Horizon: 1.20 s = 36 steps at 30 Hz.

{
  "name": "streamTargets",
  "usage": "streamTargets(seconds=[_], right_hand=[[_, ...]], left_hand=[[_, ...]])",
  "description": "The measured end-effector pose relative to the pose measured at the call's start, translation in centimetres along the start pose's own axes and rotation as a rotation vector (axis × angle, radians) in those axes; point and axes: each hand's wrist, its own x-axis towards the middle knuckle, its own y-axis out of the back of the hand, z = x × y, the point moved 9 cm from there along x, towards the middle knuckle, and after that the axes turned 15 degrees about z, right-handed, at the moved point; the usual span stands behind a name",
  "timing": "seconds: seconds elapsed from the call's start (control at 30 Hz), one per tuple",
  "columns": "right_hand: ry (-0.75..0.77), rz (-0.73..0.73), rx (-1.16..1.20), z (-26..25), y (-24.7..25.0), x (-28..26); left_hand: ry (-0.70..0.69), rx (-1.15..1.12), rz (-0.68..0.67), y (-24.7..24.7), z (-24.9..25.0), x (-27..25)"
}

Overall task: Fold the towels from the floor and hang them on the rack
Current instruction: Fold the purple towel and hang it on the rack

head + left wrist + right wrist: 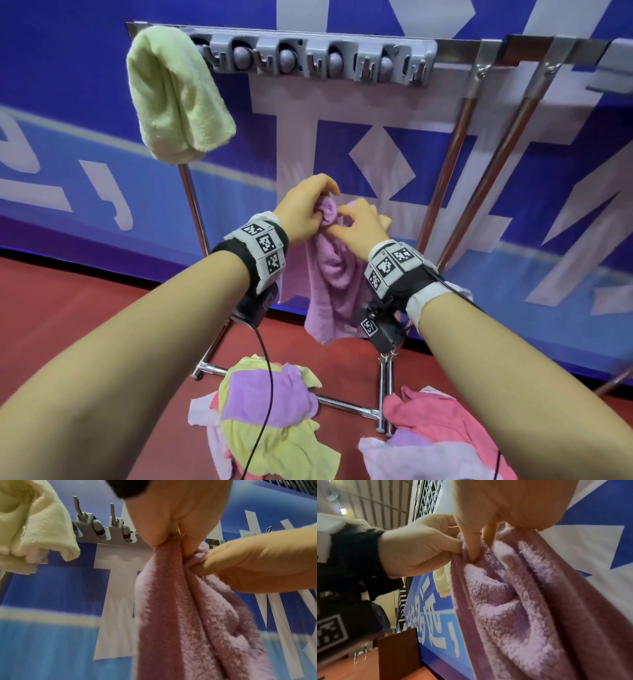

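A pink-purple towel [334, 284] hangs bunched in mid-air in front of the rack. My left hand [310, 210] pinches its top edge, and my right hand [356, 224] pinches the same edge right beside it. In the left wrist view the left hand [171, 540] grips the towel [188, 615] from above, with the right hand [240, 563] at its side. The right wrist view shows the right hand [476, 545] on the towel [522, 608]. A folded light-green towel [178, 99] hangs on the rack's [318, 58] left end. Several more towels [270, 411] lie on the floor.
The grey hook bar [394, 63] spans the rack's top; chrome legs [455, 164] slope down on the right and a chrome post [195, 209] on the left. A second towel pile [438, 431] lies at the lower right. A blue banner [85, 137] stands behind, over red floor [85, 301].
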Motion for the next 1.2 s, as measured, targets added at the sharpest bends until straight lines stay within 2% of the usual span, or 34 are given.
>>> streamTargets(seconds=[0.1, 0.17, 0.23, 0.3, 0.43, 0.53, 0.67, 0.77, 0.9, 0.97, 1.07, 1.2], right_hand=[[-0.011, 0.14, 0.033, 0.0, 1.6, 0.5], [-0.028, 0.202, 0.051, 0.4, 2.8, 0.8], [0.003, 0.202, 0.016, 0.4, 3.0, 0.8], [0.074, 0.193, -0.047, -0.1, 2.9, 0.7], [0.205, 0.249, -0.225, -0.7, 3.4, 0.1], [0.217, 0.264, -0.271, -0.8, 3.5, -0.3], [0.148, 0.219, -0.119, -0.6, 3.1, -0.4], [0.101, 0.168, 0.015, -0.6, 2.7, -0.4], [0.018, 0.193, 0.071, 0.2, 3.0, 0.0], [-0.017, 0.226, 0.106, 0.3, 3.3, 0.2], [-0.045, 0.298, 0.107, 0.4, 3.9, 0.3], [0.0, 0.337, 0.09, 0.4, 4.3, 0.4]], left_hand=[[-0.04, 0.194, 0.049, 0.8, -0.9, 0.4], [0.001, 0.362, 0.044, 1.1, -2.5, 0.2], [0.042, 0.493, 0.062, 1.7, -3.2, -0.1], [0.101, 0.507, 0.09, 2.0, -3.1, -0.5], [0.176, 0.434, 0.153, 1.9, -2.5, -0.9], [0.178, 0.395, 0.175, 1.6, -2.2, -0.8], [0.134, 0.228, 0.181, 0.6, -1.8, -0.5], [0.122, 0.183, 0.185, 0.3, -1.7, -0.4], [0.099, -0.012, 0.155, 0.0, -1.2, -0.4], [0.134, -0.074, 0.159, 0.0, -1.6, -0.5], [0.202, -0.015, 0.197, 0.2, -2.3, -0.6], [0.365, -0.074, 0.214, 0.2, -3.7, -0.8]])
